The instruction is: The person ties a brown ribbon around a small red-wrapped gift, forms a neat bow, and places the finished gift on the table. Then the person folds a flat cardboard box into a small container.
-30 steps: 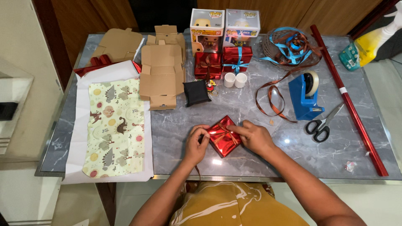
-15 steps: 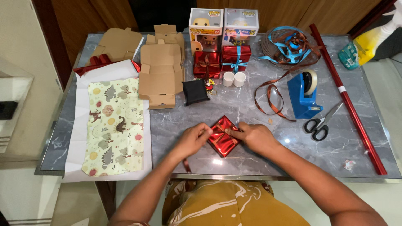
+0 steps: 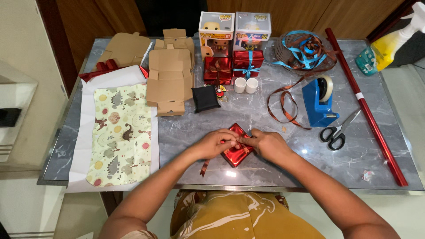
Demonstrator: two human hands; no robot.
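Fingertips of left hand (image 3: 215,144) and right hand (image 3: 266,144) meet over small box wrapped in shiny red foil (image 3: 237,152), both pinching thin brown ribbon (image 3: 204,167) on top of it. Loose ribbon end trails from under left hand toward table edge. Box lies on grey marble table (image 3: 274,168), near front edge, centre. Blue tape dispenser (image 3: 319,104) and black-handled scissors (image 3: 339,131) to right, well apart. Dinosaur-print wrapping paper (image 3: 120,132) to left.

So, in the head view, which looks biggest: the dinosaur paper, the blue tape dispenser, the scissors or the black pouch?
1. Dinosaur paper, by far.
2. Blue tape dispenser.
3. Scissors and black pouch look much alike; the scissors are longer but thinner, so I won't rank them.
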